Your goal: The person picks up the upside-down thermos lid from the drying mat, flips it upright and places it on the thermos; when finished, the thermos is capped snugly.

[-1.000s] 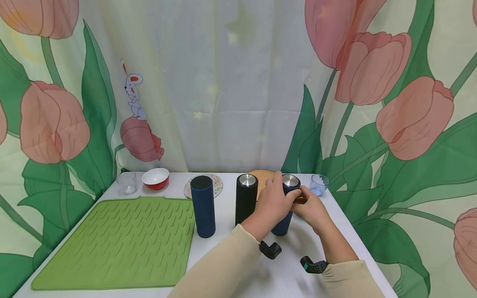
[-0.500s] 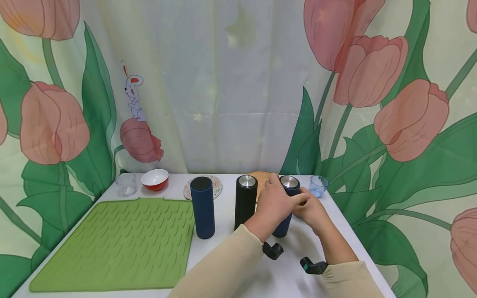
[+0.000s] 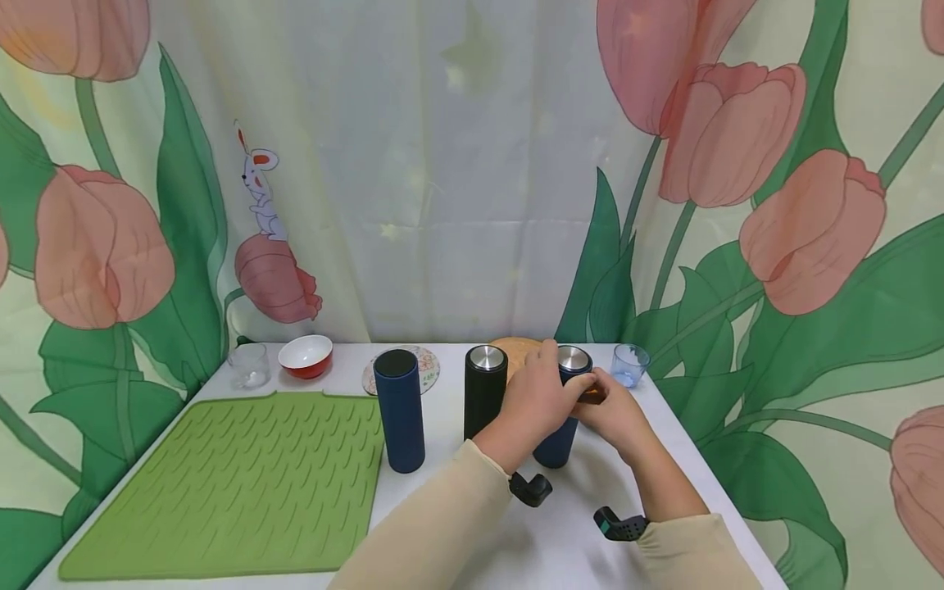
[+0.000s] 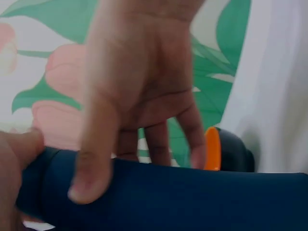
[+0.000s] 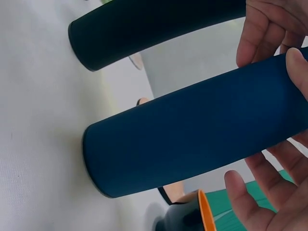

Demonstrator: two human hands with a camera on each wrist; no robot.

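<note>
An upright dark-blue vacuum flask with a silver-topped lid stands between my hands, its base right at the table in the right wrist view. My left hand grips it up near the lid. From the other side my right hand holds the upper body, thumb in front and fingers behind in the left wrist view. Just left of it stands a black flask, also silver-topped. Further left is another blue flask with a dark top.
A green ridged mat covers the table's left side. Behind it are a clear glass and a red bowl. A floral coaster, round cork mat and blue glass line the back. An orange-rimmed dark bowl sits behind the held flask.
My left hand turned slightly right around the flask's top, then back left, its thumb shifting with it. My right hand stayed nearly in place. The view shifted slightly.
</note>
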